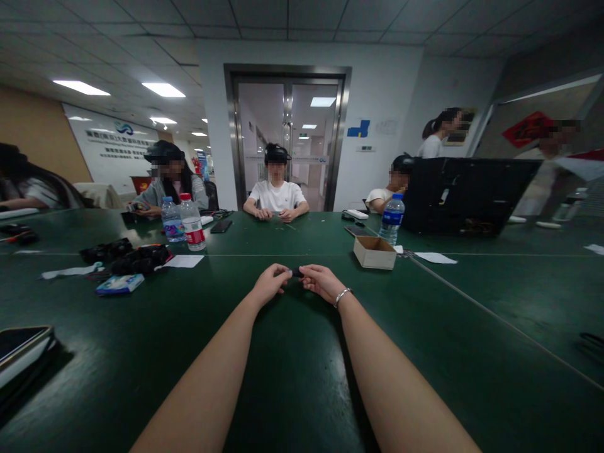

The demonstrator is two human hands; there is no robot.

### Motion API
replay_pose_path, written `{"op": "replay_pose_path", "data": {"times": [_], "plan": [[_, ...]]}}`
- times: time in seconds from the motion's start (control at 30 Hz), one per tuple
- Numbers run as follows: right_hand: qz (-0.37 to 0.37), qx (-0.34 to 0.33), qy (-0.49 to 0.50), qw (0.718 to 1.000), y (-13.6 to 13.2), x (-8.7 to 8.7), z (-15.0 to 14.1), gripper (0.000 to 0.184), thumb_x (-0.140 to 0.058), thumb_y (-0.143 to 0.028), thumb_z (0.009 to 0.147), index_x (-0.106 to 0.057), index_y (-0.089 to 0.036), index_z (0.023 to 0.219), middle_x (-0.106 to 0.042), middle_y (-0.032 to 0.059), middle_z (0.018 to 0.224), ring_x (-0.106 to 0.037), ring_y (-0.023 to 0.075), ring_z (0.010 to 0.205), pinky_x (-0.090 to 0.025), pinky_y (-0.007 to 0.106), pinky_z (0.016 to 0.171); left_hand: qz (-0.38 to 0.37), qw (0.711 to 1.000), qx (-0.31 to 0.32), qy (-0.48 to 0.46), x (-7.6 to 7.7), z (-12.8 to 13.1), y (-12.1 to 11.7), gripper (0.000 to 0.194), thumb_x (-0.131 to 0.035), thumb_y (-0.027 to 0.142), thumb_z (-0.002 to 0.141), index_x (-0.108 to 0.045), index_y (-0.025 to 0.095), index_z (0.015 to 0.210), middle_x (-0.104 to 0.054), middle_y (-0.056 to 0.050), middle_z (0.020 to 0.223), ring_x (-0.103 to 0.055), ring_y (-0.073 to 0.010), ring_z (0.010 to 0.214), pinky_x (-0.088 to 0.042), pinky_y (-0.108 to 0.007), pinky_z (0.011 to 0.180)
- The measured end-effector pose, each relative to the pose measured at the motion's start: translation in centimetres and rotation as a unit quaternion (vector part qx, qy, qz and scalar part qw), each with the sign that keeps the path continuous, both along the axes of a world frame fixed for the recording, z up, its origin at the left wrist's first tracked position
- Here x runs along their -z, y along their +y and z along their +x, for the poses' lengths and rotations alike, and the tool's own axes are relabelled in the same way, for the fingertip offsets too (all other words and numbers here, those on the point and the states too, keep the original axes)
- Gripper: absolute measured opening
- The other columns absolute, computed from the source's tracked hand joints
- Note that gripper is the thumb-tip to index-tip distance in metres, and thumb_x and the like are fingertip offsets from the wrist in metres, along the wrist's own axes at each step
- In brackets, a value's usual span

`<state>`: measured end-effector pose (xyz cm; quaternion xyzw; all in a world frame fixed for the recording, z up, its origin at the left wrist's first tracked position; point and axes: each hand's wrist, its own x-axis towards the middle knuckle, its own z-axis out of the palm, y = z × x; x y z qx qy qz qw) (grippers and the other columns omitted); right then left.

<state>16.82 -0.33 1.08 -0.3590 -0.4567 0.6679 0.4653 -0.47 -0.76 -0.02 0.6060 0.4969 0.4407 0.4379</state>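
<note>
Basically, L hand (pixel 272 284) & R hand (pixel 323 283) both pinching small blk item (pixel 297 272) w/ fingertips, over green desk (pixel 292 377).

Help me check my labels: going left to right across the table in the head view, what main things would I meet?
Blue-and-white packet → red-capped bottle → left grip → small dark item → right grip → open box → large black panel.

Lg. flat green tabletop (pixel 292 365) was smooth, semi-glossy. Thin round silver metal bracelet (pixel 340 296) looked polished; open rectangular pale cardboard box (pixel 374 258), matt; tall clear red-capped plastic btl. (pixel 192 224), glossy. Small dark obj. (pixel 297 272): mat'l unclear.
</note>
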Motion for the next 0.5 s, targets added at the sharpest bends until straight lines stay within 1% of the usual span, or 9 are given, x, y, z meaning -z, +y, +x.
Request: {"op": "replay_pose_path", "data": {"times": [0.07,0.13,0.17,0.23,0.27,0.33,0.43,0.5], "plan": [[0.002,-0.002,0.000,1.000,0.00,0.01,0.01,0.010,-0.067,-0.013,0.077,-0.059,-0.008,0.080,-0.059,0.0059,0.061,-0.053,0.0073,0.048,-0.048,0.014,0.046,-0.017,1.000,0.004,0.003,-0.05,0.07,-0.03,0.043,-0.050,0.053,0.074,-0.059,0.012,0.081,-0.059,-0.010,0.086,-0.056,-0.0168,0.072,-0.043,-0.021,0.051],[0.002,-0.004,0.001,1.000,-0.01,0.00,0.01,0.009,-0.066,-0.012,0.078,-0.058,-0.007,0.080,-0.059,0.0058,0.060,-0.052,0.0069,0.047,-0.047,0.014,0.046,-0.024,1.000,0.001,0.015,-0.03,0.15,0.02,0.045,-0.043,0.052,0.078,-0.059,0.011,0.074,-0.059,-0.010,0.079,-0.055,-0.0164,0.070,-0.043,-0.021,0.051],[0.000,-0.004,0.001,1.000,0.00,-0.01,0.01,0.009,-0.065,-0.012,0.078,-0.058,-0.007,0.080,-0.059,0.0058,0.060,-0.052,0.0066,0.046,-0.047,0.014,0.045,-0.023,1.000,-0.001,0.018,-0.01,0.17,0.05,0.040,-0.044,0.049,0.079,-0.058,0.011,0.075,-0.058,-0.009,0.078,-0.055,-0.0159,0.070,-0.042,-0.021,0.051],[-0.003,-0.002,-0.001,1.000,0.04,0.00,0.01,0.009,-0.065,-0.012,0.078,-0.058,-0.007,0.081,-0.059,0.0059,0.061,-0.051,0.0063,0.046,-0.047,0.014,0.045,-0.019,1.000,-0.004,0.010,0.05,0.16,0.13,0.027,-0.052,0.040,0.075,-0.056,0.014,0.083,-0.058,-0.007,0.085,-0.055,-0.0150,0.072,-0.042,-0.019,0.050],[-0.003,-0.002,-0.002,1.000,0.06,0.02,0.00,0.010,-0.066,-0.012,0.078,-0.058,-0.007,0.081,-0.059,0.0061,0.061,-0.051,0.0064,0.046,-0.047,0.014,0.045,-0.019,1.000,-0.005,0.000,0.07,0.13,0.17,0.026,-0.055,0.037,0.073,-0.055,0.016,0.087,-0.057,-0.006,0.090,-0.056,-0.0149,0.074,-0.042,-0.018,0.050],[0.000,-0.004,-0.002,1.000,0.10,0.05,-0.01,0.011,-0.066,-0.012,0.077,-0.058,-0.007,0.081,-0.060,0.0063,0.061,-0.052,0.0066,0.046,-0.047,0.014,0.045,-0.023,1.000,-0.004,-0.017,0.12,0.07,0.27,0.029,-0.054,0.039,0.073,-0.055,0.016,0.091,-0.056,-0.007,0.094,-0.056,-0.0152,0.075,-0.042,-0.019,0.050],[-0.001,-0.005,-0.002,1.000,0.09,0.03,-0.03,0.011,-0.066,-0.012,0.077,-0.058,-0.007,0.081,-0.060,0.0062,0.061,-0.052,0.0066,0.046,-0.047,0.014,0.045,-0.037,0.999,0.005,-0.002,0.20,0.04,0.38,0.038,-0.043,0.046,0.079,-0.057,0.011,0.080,-0.057,-0.009,0.082,-0.055,-0.0151,0.069,-0.042,-0.020,0.050],[-0.004,-0.008,0.000,1.000,0.04,-0.02,-0.02,0.010,-0.066,-0.012,0.077,-0.057,-0.007,0.080,-0.059,0.0061,0.061,-0.052,0.0067,0.046,-0.047,0.014,0.046,-0.033,0.999,0.006,0.014,0.23,0.07,0.37,0.035,-0.045,0.044,0.079,-0.057,0.011,0.077,-0.056,-0.007,0.077,-0.054,-0.0146,0.068,-0.041,-0.019,0.050]]}}
